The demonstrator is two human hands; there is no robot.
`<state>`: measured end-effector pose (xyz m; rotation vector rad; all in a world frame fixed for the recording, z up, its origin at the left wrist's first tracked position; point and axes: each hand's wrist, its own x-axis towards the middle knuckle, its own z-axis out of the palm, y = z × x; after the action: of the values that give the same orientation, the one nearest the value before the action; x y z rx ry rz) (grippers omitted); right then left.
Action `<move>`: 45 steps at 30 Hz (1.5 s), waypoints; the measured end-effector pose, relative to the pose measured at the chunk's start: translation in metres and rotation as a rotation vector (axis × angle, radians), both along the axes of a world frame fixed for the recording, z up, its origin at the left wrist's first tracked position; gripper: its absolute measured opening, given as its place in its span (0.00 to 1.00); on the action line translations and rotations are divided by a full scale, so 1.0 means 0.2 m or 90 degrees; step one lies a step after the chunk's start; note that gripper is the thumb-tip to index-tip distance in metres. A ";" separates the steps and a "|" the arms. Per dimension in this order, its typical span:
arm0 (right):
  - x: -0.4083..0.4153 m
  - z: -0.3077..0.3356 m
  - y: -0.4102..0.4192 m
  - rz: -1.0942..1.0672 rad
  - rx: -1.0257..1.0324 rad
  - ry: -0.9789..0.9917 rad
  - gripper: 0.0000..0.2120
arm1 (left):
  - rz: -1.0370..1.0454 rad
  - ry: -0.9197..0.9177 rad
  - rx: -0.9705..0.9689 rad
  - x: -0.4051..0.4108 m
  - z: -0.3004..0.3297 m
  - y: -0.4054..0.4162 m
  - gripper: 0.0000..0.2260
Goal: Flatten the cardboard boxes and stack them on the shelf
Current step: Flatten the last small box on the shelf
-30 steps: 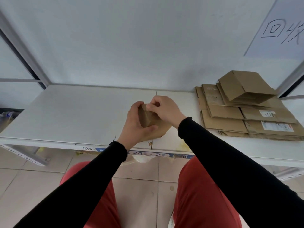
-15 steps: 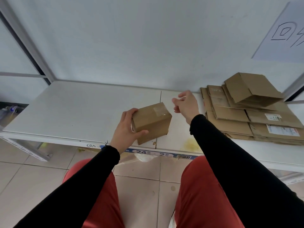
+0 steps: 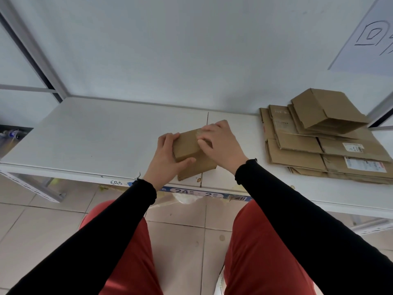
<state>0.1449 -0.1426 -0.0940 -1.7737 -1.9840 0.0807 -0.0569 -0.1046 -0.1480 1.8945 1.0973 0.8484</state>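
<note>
A small brown cardboard box point(image 3: 189, 151), still in box shape with tape on top, sits near the front edge of the white shelf point(image 3: 95, 135). My left hand point(image 3: 165, 158) grips its left end, thumb across the near side. My right hand point(image 3: 221, 143) lies on its top at the taped right end with fingers curled onto the tape. At the shelf's right lies a stack of flattened cardboard boxes point(image 3: 314, 150), and a partly folded box point(image 3: 327, 110) rests on top of the stack.
A white wall backs the shelf, with a paper sign point(image 3: 370, 37) at the upper right. Grey metal uprights frame the shelf on both sides. A blue label strip point(image 3: 202, 193) runs along the shelf's front edge. My red-trousered knees and tiled floor are below.
My right hand, which had lifted off to the right half a second ago, has come back down onto the box's taped top. The left hand keeps its hold.
</note>
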 end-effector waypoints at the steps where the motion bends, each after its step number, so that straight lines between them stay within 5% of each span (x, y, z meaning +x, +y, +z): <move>1: 0.00 0.01 0.00 -0.001 -0.014 -0.012 0.11 | 0.013 0.007 0.004 0.02 0.02 0.00 0.35; 7: 0.00 0.05 0.07 -0.016 -0.113 0.076 0.15 | -0.009 0.108 0.070 0.05 0.03 0.02 0.30; 12: 0.01 0.05 0.07 -0.064 -0.095 0.127 0.04 | -0.014 0.123 0.066 0.05 0.04 0.02 0.30; 14: 0.03 0.04 0.07 -0.135 -0.083 0.311 0.05 | -0.013 0.123 0.063 0.04 0.04 0.03 0.30; 18: 0.11 0.04 0.06 -0.266 -0.063 1.047 0.05 | -0.014 0.122 0.054 0.04 0.04 0.03 0.29; 20: 0.13 0.01 0.05 -0.289 -0.034 1.157 0.05 | -0.013 0.127 0.054 0.05 0.04 0.03 0.29; 28: 0.06 -0.07 0.02 -0.258 0.003 0.622 0.02 | -0.013 0.117 0.044 0.05 0.06 0.01 0.29; 37: 0.07 -0.05 0.00 -0.195 0.002 0.132 0.15 | -0.010 0.108 0.033 0.05 0.05 0.01 0.29; 42: 0.08 -0.06 0.01 -0.261 -0.007 0.291 0.10 | -0.017 0.108 0.029 0.05 0.06 0.00 0.29; 45: 0.11 -0.06 0.03 -0.324 -0.084 0.669 0.13 | -0.022 0.121 0.033 0.05 0.07 -0.01 0.29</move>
<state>0.1670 -0.1360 -0.1053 -1.7061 -0.7841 0.7975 -0.0473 -0.1060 -0.1338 2.0658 1.1612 0.6938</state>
